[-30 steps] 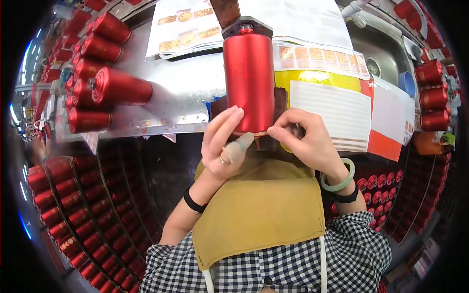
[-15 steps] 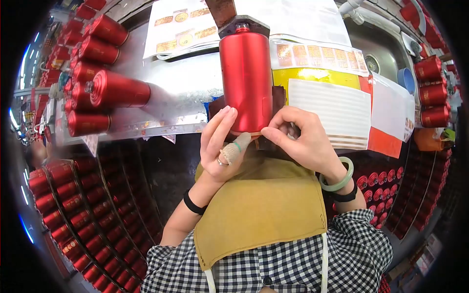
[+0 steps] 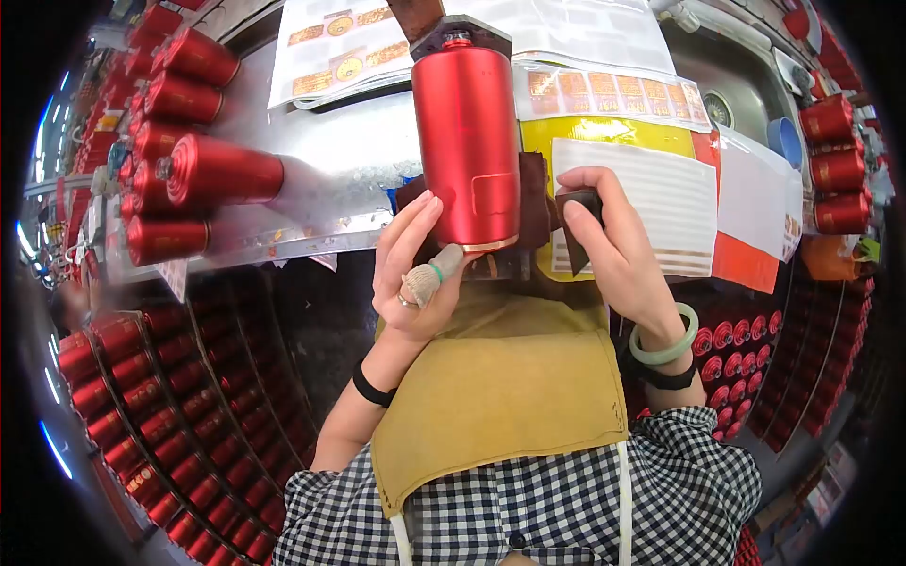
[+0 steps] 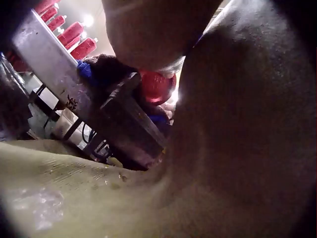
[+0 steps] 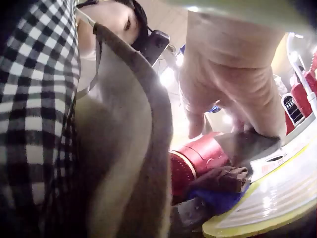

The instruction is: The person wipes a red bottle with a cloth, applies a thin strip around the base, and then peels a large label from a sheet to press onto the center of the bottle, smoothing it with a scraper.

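A red metallic bottle (image 3: 464,141) lies lengthwise before me, its neck end against a dark angled stop. A rectangular outline (image 3: 494,194), like a clear label, shows low on its right side. My left hand (image 3: 415,269) is at the bottle's lower end, straight fingers along its left side. A covered thumb (image 3: 442,269), in a pale finger cot, touches the base rim. In the head view my right hand (image 3: 618,245) grips a dark flat scraper (image 3: 578,231) just right of the bottle. The right wrist view shows the scraper (image 5: 252,146) beside the bottle (image 5: 203,153).
Several red bottles (image 3: 226,170) lie on the metal bench at left. Printed label sheets (image 3: 613,94) and a striped white sheet (image 3: 642,208) cover the right side, with a sink (image 3: 731,94) beyond. Racks of red bottles (image 3: 179,415) stand below on both sides.
My right hand has left the bottle's lower edge and moved right, bringing the dark scraper into clear view. The rectangular outline now sits further in on the bottle's face. The left hand stays at the base.
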`<action>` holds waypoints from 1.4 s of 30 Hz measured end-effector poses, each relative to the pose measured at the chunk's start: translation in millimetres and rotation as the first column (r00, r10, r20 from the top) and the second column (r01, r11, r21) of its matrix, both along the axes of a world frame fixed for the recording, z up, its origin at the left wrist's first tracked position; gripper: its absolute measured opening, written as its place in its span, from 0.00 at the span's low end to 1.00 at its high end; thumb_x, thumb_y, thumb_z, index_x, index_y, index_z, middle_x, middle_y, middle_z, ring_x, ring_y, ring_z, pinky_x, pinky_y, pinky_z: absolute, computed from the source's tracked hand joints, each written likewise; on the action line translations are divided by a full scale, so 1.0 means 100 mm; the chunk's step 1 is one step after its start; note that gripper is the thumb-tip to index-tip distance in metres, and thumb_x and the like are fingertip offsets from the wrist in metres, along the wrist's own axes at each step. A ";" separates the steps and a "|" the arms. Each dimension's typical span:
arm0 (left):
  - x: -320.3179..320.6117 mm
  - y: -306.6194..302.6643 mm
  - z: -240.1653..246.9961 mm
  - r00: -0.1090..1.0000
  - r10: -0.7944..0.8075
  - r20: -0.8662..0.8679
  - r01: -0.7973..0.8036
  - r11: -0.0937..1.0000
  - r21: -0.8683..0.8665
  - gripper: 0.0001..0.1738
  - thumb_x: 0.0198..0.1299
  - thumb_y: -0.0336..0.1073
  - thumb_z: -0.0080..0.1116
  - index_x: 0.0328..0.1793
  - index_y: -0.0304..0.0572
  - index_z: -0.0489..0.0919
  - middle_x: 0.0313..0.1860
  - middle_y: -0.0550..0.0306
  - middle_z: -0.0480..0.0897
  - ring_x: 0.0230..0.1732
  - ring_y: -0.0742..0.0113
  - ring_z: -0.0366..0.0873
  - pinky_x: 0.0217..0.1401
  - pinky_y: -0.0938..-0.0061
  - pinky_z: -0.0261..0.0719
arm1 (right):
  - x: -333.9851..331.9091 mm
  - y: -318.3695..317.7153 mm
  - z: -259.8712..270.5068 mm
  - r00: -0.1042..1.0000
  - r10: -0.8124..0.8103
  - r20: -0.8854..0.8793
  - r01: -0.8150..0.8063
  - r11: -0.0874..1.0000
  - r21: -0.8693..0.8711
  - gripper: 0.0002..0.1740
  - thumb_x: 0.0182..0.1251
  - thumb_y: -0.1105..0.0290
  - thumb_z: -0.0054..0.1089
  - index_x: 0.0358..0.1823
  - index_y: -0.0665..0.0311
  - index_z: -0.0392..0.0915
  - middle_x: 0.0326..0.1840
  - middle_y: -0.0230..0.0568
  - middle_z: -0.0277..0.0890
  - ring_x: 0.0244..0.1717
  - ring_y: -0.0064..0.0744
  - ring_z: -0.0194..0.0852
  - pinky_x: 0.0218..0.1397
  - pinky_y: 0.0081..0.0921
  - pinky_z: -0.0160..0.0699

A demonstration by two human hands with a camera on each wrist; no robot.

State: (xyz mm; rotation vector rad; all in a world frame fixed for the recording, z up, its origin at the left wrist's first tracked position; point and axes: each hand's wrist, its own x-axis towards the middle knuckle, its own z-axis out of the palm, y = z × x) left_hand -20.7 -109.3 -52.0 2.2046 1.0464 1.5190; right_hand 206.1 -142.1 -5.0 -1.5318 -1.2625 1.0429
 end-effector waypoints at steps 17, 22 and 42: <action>-0.01 -0.03 -0.03 0.999 0.022 -0.038 -0.021 1.000 0.013 0.28 0.52 0.21 0.76 0.62 0.25 0.82 0.61 0.40 0.85 0.62 0.45 0.84 0.64 0.60 0.85 | -0.31 -0.07 0.14 0.979 0.036 0.203 -0.072 0.982 0.172 0.08 0.68 0.76 0.64 0.47 0.65 0.78 0.43 0.51 0.81 0.46 0.56 0.83 0.49 0.42 0.81; -0.03 -0.02 -0.03 0.997 0.030 -0.076 -0.027 0.999 0.037 0.29 0.53 0.21 0.75 0.63 0.24 0.81 0.61 0.40 0.85 0.62 0.46 0.84 0.65 0.60 0.84 | -0.35 -0.07 0.13 0.984 0.029 0.175 -0.062 0.981 0.183 0.09 0.67 0.75 0.65 0.47 0.66 0.78 0.43 0.50 0.81 0.45 0.55 0.84 0.49 0.41 0.81; -0.02 -0.05 -0.01 0.987 0.036 -0.158 -0.033 0.999 0.027 0.07 0.59 0.19 0.67 0.42 0.35 0.85 0.63 0.39 0.83 0.62 0.40 0.82 0.64 0.55 0.86 | -0.37 -0.04 0.11 0.993 0.003 0.116 -0.015 0.995 0.103 0.10 0.67 0.71 0.68 0.45 0.67 0.78 0.40 0.50 0.82 0.43 0.54 0.84 0.46 0.39 0.81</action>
